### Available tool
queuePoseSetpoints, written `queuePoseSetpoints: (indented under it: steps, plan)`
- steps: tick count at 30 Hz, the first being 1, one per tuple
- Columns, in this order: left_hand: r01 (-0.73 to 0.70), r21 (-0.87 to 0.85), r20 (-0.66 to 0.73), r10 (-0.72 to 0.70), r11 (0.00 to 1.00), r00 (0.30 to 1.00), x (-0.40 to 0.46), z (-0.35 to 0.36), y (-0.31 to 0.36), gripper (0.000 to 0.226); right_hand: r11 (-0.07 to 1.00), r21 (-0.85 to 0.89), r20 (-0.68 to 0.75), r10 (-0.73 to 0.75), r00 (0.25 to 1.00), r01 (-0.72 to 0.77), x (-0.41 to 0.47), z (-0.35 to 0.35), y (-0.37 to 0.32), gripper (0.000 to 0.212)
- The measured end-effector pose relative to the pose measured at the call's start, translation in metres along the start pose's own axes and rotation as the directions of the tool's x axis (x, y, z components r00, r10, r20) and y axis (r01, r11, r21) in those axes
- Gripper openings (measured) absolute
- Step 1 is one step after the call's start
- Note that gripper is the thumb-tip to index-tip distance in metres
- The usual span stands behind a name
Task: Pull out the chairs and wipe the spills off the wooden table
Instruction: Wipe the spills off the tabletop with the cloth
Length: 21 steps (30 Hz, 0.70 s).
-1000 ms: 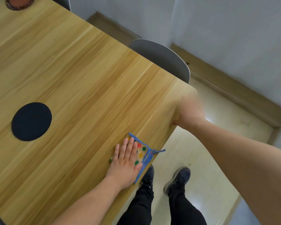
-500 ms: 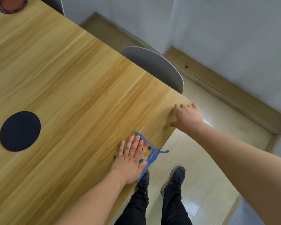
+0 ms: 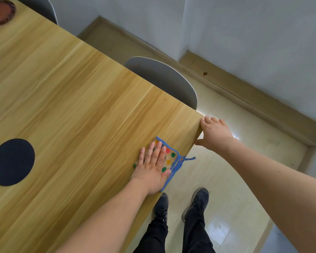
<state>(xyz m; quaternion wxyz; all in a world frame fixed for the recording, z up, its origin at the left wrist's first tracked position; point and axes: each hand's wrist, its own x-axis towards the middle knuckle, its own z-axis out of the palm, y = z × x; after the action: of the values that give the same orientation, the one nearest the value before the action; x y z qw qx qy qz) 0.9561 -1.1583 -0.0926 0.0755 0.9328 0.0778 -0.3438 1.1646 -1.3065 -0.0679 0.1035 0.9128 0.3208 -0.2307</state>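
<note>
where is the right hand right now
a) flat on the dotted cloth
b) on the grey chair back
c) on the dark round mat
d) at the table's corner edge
d: the right hand holds the wooden table at its corner edge, while the left hand presses the dotted cloth.

Pale grey walls (image 3: 244,33) meet glossy cream floor tiles (image 3: 226,207) (wooden skirting (image 3: 254,95) between).
</note>
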Motion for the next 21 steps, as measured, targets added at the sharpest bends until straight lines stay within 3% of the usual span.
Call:
queuePoseSetpoints:
  steps: [6, 9, 13, 16, 21]
  plan:
    - [-0.009, -0.009, -0.04, 0.009, 1.0, 0.999, 0.029, -0.024, 0.012, 0.076, 0.993, 0.102, -0.083, -0.046, 0.995, 0.054, 0.007, -0.007, 0.019, 0.028]
    - [-0.016, -0.004, -0.054, 0.016, 1.0, 0.998, 0.042, -0.035, 0.017, 0.076, 0.96, 0.28, -0.08, 0.041, 0.996, -0.017, 0.008, -0.009, 0.023, 0.033]
    - [-0.021, -0.008, -0.068, 0.02, 1.0, 0.998, 0.062, -0.05, 0.024, 0.075, 0.835, 0.544, -0.063, 0.141, 0.988, -0.085, 0.012, -0.007, 0.03, 0.038]
    - [-0.031, -0.011, -0.074, 0.03, 0.999, 0.997, 0.077, -0.062, 0.029, 0.074, 0.758, 0.642, -0.006, 0.153, 0.988, -0.114, 0.016, -0.004, 0.035, 0.028]
    - [-0.036, -0.004, -0.089, 0.035, 0.999, 0.995, 0.099, -0.077, 0.036, 0.074, 0.635, 0.751, 0.096, 0.17, 0.981, -0.183, 0.024, -0.002, 0.039, 0.033]
